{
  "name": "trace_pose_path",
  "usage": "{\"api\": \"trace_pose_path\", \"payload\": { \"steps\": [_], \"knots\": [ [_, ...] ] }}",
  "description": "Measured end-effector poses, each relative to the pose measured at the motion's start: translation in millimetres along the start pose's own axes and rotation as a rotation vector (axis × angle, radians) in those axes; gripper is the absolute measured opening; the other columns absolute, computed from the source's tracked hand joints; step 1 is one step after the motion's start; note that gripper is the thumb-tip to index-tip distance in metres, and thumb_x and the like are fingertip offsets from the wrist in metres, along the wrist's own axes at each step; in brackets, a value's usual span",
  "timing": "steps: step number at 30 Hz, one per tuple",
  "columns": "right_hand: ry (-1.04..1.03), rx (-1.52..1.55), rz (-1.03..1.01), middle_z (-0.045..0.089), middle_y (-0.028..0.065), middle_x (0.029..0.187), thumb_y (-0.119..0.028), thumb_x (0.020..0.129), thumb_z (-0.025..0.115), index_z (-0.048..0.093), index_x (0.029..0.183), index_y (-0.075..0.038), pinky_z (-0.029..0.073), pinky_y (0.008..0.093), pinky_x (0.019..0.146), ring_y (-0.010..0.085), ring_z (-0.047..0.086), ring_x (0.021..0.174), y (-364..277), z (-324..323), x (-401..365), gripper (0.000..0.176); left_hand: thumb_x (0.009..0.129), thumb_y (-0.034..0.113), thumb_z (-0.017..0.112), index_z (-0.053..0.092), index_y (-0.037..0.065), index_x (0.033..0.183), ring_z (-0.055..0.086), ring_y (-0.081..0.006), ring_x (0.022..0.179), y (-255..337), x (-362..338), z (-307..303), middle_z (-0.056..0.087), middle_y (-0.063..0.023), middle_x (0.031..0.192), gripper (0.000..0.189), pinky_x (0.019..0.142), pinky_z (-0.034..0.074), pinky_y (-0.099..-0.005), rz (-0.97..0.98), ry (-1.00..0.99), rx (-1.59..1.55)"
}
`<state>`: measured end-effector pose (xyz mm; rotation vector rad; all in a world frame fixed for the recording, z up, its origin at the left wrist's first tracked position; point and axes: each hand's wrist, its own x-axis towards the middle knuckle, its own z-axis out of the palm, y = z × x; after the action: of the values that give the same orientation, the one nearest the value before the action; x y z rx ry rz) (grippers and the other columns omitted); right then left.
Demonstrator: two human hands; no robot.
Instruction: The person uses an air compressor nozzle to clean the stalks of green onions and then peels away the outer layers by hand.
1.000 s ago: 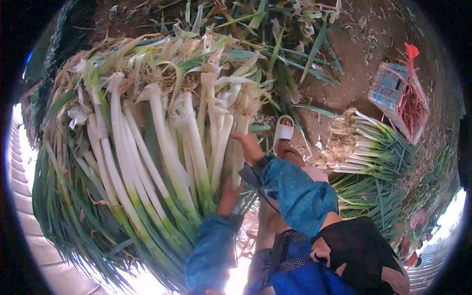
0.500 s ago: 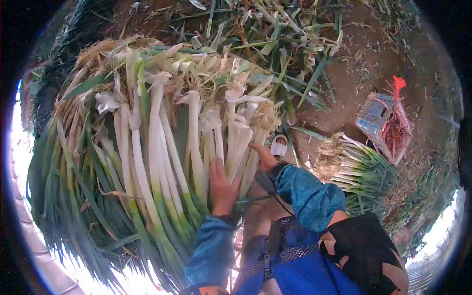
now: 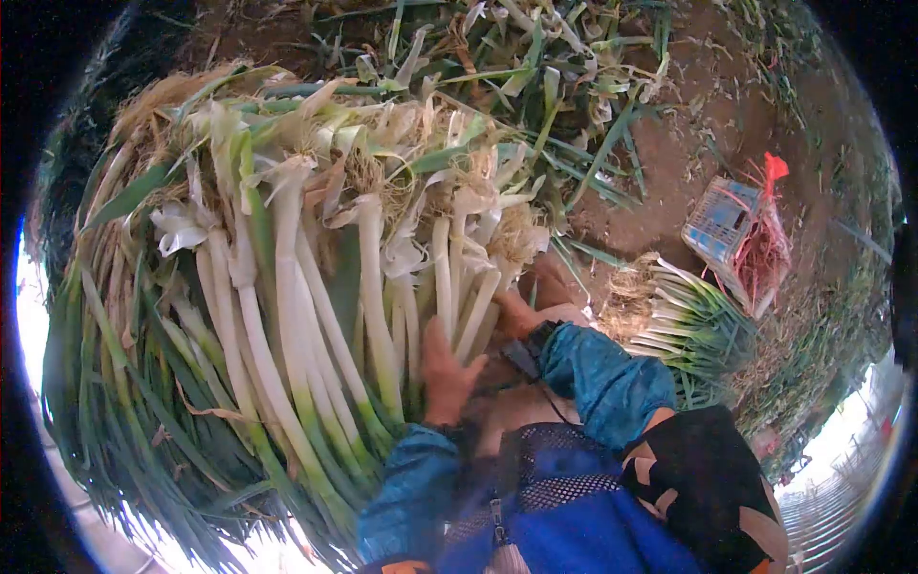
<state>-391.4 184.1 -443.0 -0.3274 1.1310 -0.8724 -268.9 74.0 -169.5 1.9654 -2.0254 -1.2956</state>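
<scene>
A thick heap of long green onions point(image 3: 292, 335) fills the left and middle of the view, white stems and shaggy roots toward the top, green leaves toward the bottom. My left hand point(image 3: 448, 375) lies against the white stems near the heap's right side, fingers stretched along them and thumb spread out to the right. Just across from it, my right hand point(image 3: 519, 314) is at the outermost stems, below a tuft of roots point(image 3: 519, 239). Its fingertips are hidden beside those stems. A slanting white stem point(image 3: 478, 314) lies between the two hands.
A smaller bundle of green onions point(image 3: 693, 320) lies on the ground at right. Behind it stands a blue and white basket point(image 3: 722, 220) holding red strings point(image 3: 765, 244). Loose leaves and peelings point(image 3: 564, 67) litter the soil at the top. My knee is close below my hands.
The view has shifted slightly. My left thumb has spread away from the fingers. The stems between my hands have shifted, and the white shoe beside my right hand has gone from sight.
</scene>
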Motion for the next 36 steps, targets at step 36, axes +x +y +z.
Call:
{"api": "trace_pose_path", "payload": {
  "steps": [36],
  "knots": [
    [-0.205, -2.008, -0.524, 0.059, 0.0120, 0.076, -0.017, 0.079, 0.054, 0.065, 0.093, -0.010, 0.051, 0.0393, 0.064, 0.0294, 0.061, 0.073, -423, -61, 76, 0.020, 0.060, 0.035, 0.072, 0.039, 0.009, 0.132, 0.050, -0.0338, 0.107, -9, 16, 43, 0.054, -0.0148, 0.113, 0.083, 0.095, 0.030, -0.0570, -0.177, -0.141, 0.288]
  ]
}}
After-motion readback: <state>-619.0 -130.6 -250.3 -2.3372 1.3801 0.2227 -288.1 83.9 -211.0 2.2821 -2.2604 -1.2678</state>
